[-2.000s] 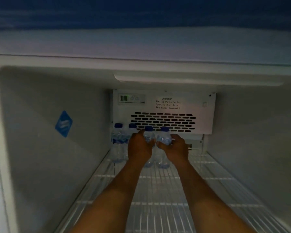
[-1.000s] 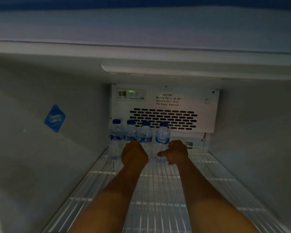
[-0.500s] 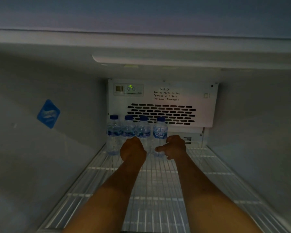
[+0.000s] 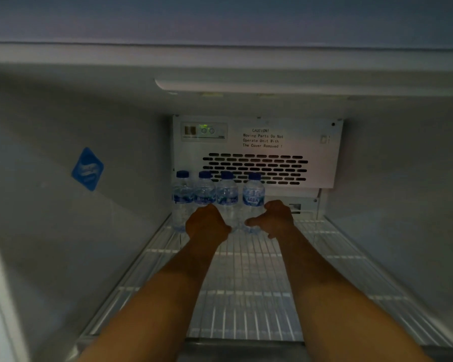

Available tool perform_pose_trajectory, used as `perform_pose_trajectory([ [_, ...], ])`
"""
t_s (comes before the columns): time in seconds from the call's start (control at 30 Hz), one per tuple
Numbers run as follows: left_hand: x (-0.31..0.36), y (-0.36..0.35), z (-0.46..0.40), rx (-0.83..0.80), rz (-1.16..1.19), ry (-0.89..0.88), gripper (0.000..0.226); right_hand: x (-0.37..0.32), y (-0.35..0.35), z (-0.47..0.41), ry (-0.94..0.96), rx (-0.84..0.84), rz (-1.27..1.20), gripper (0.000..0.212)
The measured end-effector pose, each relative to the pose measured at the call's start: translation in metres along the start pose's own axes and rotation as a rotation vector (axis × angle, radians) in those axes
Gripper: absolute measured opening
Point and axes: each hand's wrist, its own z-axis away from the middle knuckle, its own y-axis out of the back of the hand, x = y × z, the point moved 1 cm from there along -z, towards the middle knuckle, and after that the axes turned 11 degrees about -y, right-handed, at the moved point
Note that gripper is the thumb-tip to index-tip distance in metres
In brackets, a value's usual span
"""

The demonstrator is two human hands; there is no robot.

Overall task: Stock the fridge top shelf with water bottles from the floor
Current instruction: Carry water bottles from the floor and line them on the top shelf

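Fingers (image 4: pixel 273 205) of the right hand (image 4: pixel 275 219) curve loosely, the thumb reaching left toward the base of the rightmost water bottle (image 4: pixel 253 199); whether they actually touch it cannot be told, and they do not wrap round it. Left hand (image 4: pixel 207 226) shows only its back, knuckles bunched in front of the lower parts of the two middle bottles, so whether its fingers grasp the third bottle (image 4: pixel 227 197) or simply curl in front of it cannot be told. Both forearms rise from the bottom of the frame and converge toward the centre, stretched nearly straight over the wire shelf (image 4: pixel 246 296).

Four bottles with blue caps stand upright in a tight row at the back of the shelf, just left of centre frame: the leftmost bottle (image 4: pixel 182 197) close to the left inner wall, the second bottle (image 4: pixel 204 194) beside it, then the other two. Behind them sits the white vent panel (image 4: pixel 258 152) with dark slots and a caution notice. On the left wall, in the left middle of the frame, is a blue diamond sticker (image 4: pixel 87 169).
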Motion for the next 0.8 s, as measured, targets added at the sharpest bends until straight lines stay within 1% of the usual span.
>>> perform_pose_trajectory([
  [0.07,-0.004,0.004,0.006,-0.03,-0.007,-0.041,0.061,-0.007,0.01,0.011,0.024,0.018,0.091,0.075],
  [0.17,-0.007,0.015,0.025,-0.038,-0.027,-0.083,0.066,-0.017,0.024,0.041,0.104,0.117,0.193,0.067],
  [0.23,-0.009,0.023,0.046,0.04,-0.03,-0.121,0.072,-0.021,0.028,0.071,0.199,0.213,0.206,0.062],
  [0.33,-0.013,0.039,0.087,0.167,-0.077,-0.219,0.074,-0.016,0.021,0.122,0.324,0.371,0.167,0.057],
  [0.43,-0.022,0.056,0.138,0.226,-0.081,-0.283,0.072,-0.002,0.0,0.173,0.39,0.485,0.082,0.053],
  [0.53,-0.042,0.073,0.2,0.358,-0.102,-0.377,0.068,0.012,-0.022,0.228,0.454,0.593,0.045,0.051],
  [0.6,-0.059,0.083,0.247,0.422,-0.063,-0.425,0.065,0.019,-0.036,0.27,0.464,0.614,-0.011,0.05],
  [0.67,-0.082,0.087,0.299,0.455,-0.001,-0.445,0.06,0.026,-0.054,0.319,0.469,0.599,-0.071,0.049],
  [0.73,-0.107,0.086,0.354,0.453,0.019,-0.435,0.055,0.035,-0.078,0.368,0.486,0.584,-0.089,0.047],
  [0.8,-0.138,0.083,0.412,0.402,0.023,-0.384,0.054,0.045,-0.109,0.418,0.513,0.57,-0.091,0.045],
])
